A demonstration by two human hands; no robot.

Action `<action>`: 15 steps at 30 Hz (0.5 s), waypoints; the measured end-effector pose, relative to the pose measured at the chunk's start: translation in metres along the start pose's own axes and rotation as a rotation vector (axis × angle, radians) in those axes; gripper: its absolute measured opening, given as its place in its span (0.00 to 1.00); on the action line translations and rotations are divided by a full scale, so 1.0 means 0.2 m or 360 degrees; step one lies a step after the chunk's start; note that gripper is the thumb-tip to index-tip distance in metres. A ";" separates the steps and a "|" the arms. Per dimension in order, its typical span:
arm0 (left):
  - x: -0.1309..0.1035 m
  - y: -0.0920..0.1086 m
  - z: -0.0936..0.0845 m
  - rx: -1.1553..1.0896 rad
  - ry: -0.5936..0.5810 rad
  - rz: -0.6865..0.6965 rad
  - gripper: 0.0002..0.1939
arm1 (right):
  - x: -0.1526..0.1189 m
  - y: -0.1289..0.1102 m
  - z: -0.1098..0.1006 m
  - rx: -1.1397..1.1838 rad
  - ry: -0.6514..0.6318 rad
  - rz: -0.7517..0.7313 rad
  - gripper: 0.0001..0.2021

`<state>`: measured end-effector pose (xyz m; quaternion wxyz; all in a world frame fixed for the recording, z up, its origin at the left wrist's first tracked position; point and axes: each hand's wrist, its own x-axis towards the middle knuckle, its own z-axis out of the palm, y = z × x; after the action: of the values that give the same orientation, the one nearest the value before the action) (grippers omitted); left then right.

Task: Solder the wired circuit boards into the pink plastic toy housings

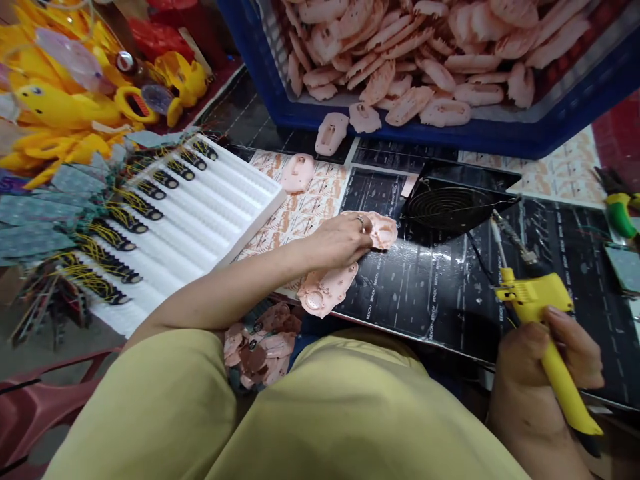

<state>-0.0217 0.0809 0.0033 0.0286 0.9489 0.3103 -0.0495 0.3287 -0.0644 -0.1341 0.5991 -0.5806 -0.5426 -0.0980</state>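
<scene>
My left hand [343,240], with a ring on one finger, has its fingers closed on the near side of a pink plastic part [383,231] over the black table covering. Another pink part [325,291] with a round speaker-like grille lies below that hand, by the table's front edge. At the right, my right hand [550,347] is wrapped round a yellow soldering gun [537,297], its metal tip pointing up and left. A black fan [450,200] stands between the two hands, farther back.
A blue basket [425,137] of pink parts fills the back. White ridged foam [215,207] with wired components is at the left, beyond it yellow plastic parts [65,107]. Green-handled pliers [620,213] lie far right. More pink parts [265,347] sit below the table edge.
</scene>
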 end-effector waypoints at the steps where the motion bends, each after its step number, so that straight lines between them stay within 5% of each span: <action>1: 0.01 -0.01 -0.01 -0.0066 0.0004 0.0101 0.13 | 0.02 -0.01 0.02 -0.0066 0.0164 -0.0133 0.18; 3: 0.01 -0.02 -0.02 -0.0212 -0.0010 0.0276 0.14 | 0.06 -0.04 0.05 -0.0136 0.0361 -0.0307 0.17; 8: -0.13 -0.08 -0.06 -0.0477 -0.0103 0.0423 0.21 | 0.10 -0.09 0.07 -0.0053 0.0400 -0.0377 0.18; 12: -0.33 -0.11 -0.08 -0.0460 -0.0375 0.0367 0.21 | 0.07 -0.14 0.05 -0.0029 0.0350 -0.0352 0.24; 15: -0.41 -0.08 -0.08 -0.0225 -0.0477 0.0127 0.24 | 0.05 -0.18 0.03 -0.0096 0.0196 -0.0380 0.24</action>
<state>-0.0967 0.0476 0.0278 0.1432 0.9381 0.2673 -0.1674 0.3037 -0.0655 -0.1070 0.5976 -0.5226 -0.5668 -0.2204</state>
